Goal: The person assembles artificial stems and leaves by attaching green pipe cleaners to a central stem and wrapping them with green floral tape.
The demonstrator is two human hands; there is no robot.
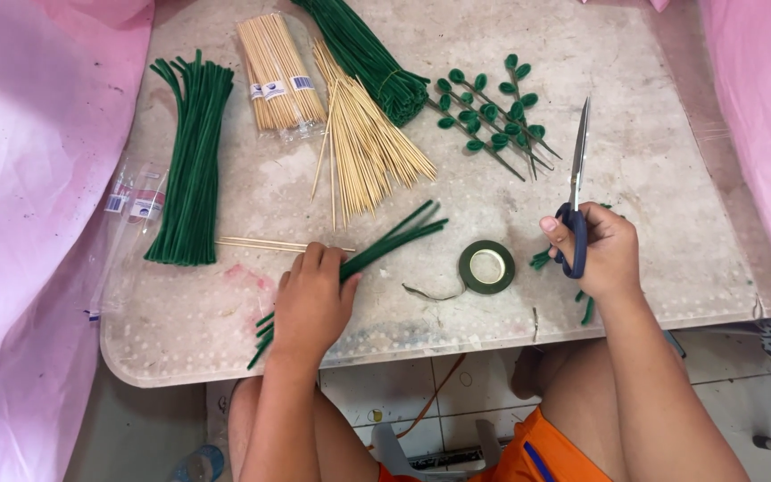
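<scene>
- While both hands sit at the near table edge, left hand [311, 303] is clamped over a small bundle of green pipe cleaners [399, 236], pressing it on the table [671, 232]; bundle runs diagonally from 7 o'clock to 1 o'clock under the palm.
- Right hand [601, 252] grips blue-handled scissors [576, 192], fingers through the loops, blades closed and pointing to 12 o'clock.
- Some green pieces [542, 260] stick out beside and below the right hand; can't tell if they are held or just lying there.
- Roll of green floral tape [486, 267] lies flat between the hands, loose tail trailing toward 8 o'clock.
- Two loose wooden sticks [261, 243] lie flat just at 11 o'clock of the left hand.
- Long bunch of green pipe cleaners [192, 165] at 10 o'clock, next to clear plastic wrappers [131, 201].
- Packed bamboo skewers [277, 73] at 12 o'clock; opened fan of skewers [363, 147] just right of them.
- Second dark green pipe cleaner bunch [368, 58] at 12 o'clock, overlapping the skewer fan.
- Finished green leaf stems [493, 112] at 1 o'clock, clear of the scissor tip.
- Pink sheeting [20, 178] flanks the table on both sides.
</scene>
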